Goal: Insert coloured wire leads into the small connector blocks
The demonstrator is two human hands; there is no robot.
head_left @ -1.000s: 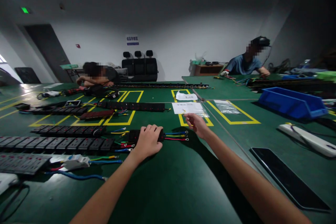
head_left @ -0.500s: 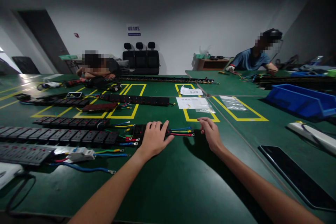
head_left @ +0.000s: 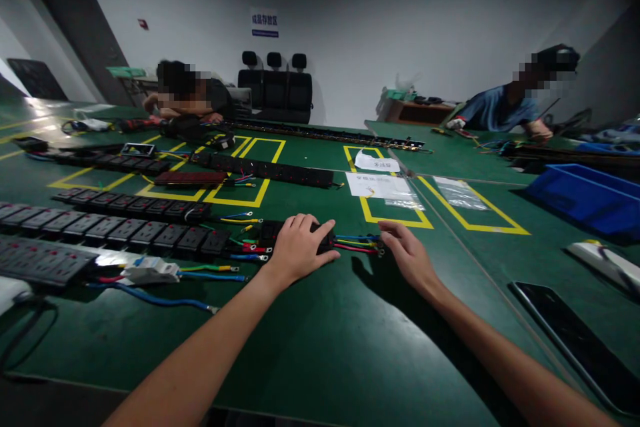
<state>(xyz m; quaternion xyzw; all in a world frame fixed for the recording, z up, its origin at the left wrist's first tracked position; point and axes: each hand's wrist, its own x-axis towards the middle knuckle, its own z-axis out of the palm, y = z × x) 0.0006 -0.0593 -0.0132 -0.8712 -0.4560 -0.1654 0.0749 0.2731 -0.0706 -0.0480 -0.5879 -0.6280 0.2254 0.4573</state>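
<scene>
My left hand (head_left: 300, 247) lies over a short black power-socket unit (head_left: 270, 232), its fingers across the top and its thumb on the near side. Blue, yellow-green and red wires (head_left: 355, 245) with ring terminals come out of the unit's right end. At those terminals is my right hand (head_left: 407, 250), fingers loosely bent and apart; its fingertips meet the wire ends, and I see no clear grip. Left of the unit run long black socket strips (head_left: 135, 233), whose wires also end in ring terminals.
A white breaker (head_left: 150, 269) sits among wires at left. Printed paper (head_left: 377, 185) and plastic bags (head_left: 460, 193) lie ahead on the green table (head_left: 310, 353). At right are a blue bin (head_left: 585, 200), a white bar (head_left: 600, 263) and a phone-like black slab (head_left: 570, 340). Two people sit across the table.
The camera view has tilted down and turned slightly left. My right hand has come closer to the wire terminals, its fingertips now at them. My left hand stays on the socket unit.
</scene>
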